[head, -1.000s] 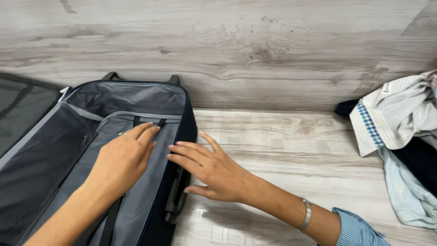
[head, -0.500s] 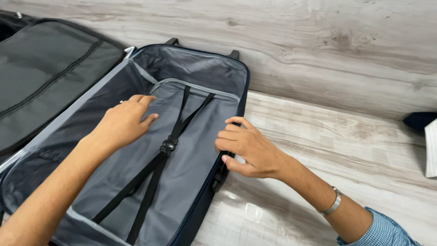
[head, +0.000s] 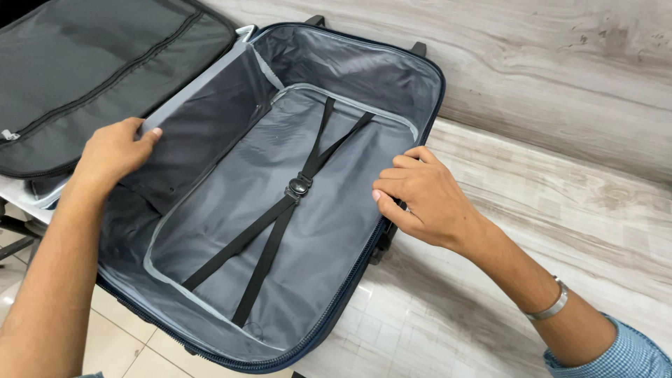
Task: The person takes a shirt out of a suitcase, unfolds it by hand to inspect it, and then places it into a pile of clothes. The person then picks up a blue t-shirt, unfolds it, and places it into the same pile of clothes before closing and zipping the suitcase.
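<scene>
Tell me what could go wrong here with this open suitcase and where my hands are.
The suitcase appears to overhang the near edge of the wooden surface, so it might tip or slide off if pressed down there. The crossed straps are buckled at the clip, so anything packed now would likely land on top of them. Your right hand grips the side wall and your left hand the hinge-side edge; the soft walls may fold inward under pressure.

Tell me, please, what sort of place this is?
Probably a room in a home, such as a bedroom, though that is a guess. An open suitcase with crossed straps lies on a wood-grain platform, beside a tiled floor.
</scene>
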